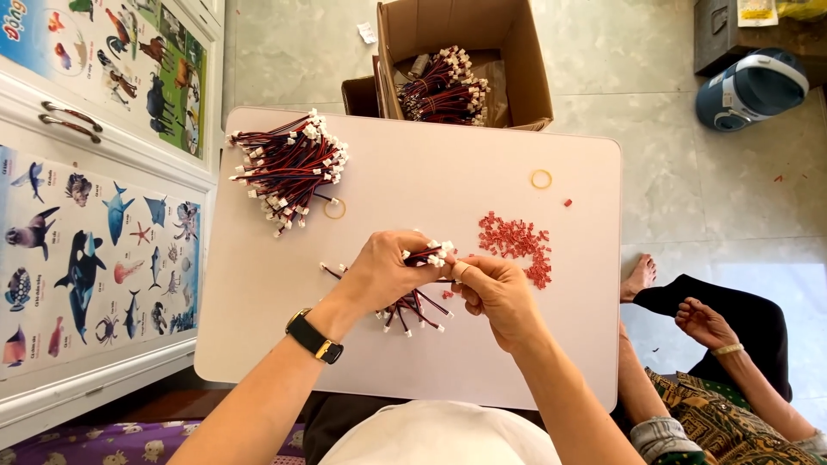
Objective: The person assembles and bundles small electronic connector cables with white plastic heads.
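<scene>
While a big bundle of red-and-black wire leads (289, 168) is lying at the white table's (413, 362) far left corner, the left hand (379, 271) is pinching a small sheaf of wire leads (428, 255) by its white connectors, above the table's middle. The right hand (498, 293) is closing on the same sheaf, touching the left. These leads are looking light, limp and springy, best gripped near the plugs. Tiny red plastic housings (517, 243) are lying scattered just right, likely slippery.
</scene>
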